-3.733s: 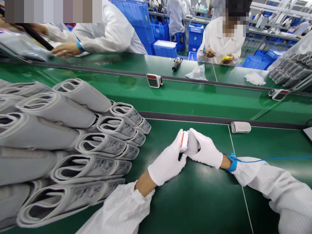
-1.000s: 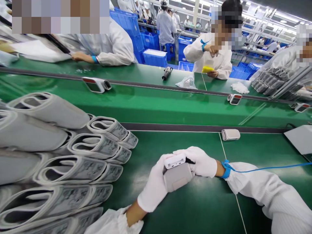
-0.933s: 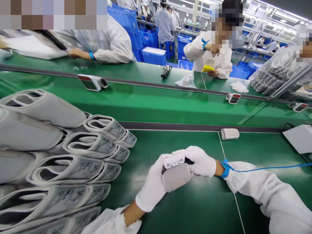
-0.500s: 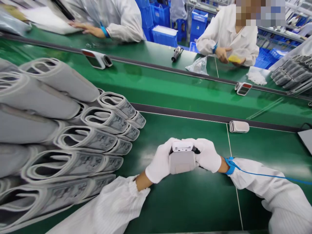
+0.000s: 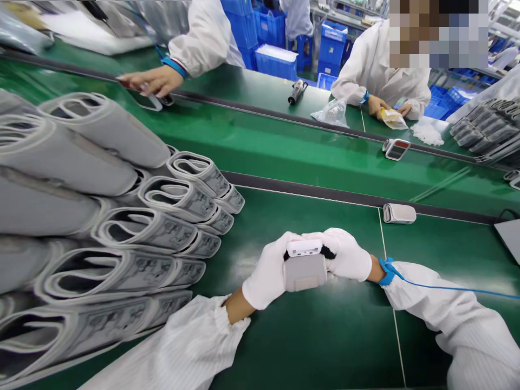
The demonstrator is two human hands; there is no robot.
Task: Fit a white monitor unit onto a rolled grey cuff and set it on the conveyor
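Between my two white-gloved hands is a wrist blood pressure monitor, a white plastic unit [image 5: 304, 248] joined to a rolled grey cuff [image 5: 305, 272]. My left hand [image 5: 266, 271] is closed around its left side. From the other side my right hand [image 5: 347, 255] grips it, with a blue strap at the wrist. The fingers behind the unit are partly hidden. The monitor is held over the green work surface [image 5: 317, 336]. Left of my hands stand stacked rolled grey cuffs [image 5: 146, 230] in several rows.
A rolled cuff [image 5: 400, 213] lies by the dark belt edge. On the green conveyor beyond rests another monitor [image 5: 396, 149]. Across it are a co-worker's hand [image 5: 156, 81], another co-worker's hands with a yellow item [image 5: 392, 116], a plastic bag [image 5: 331, 112] and blue crates [image 5: 276, 60].
A co-worker's hand at upper left has moved onto the monitor on the conveyor. The monitor at right has shifted slightly left. My hands keep their grip, almost unmoved.
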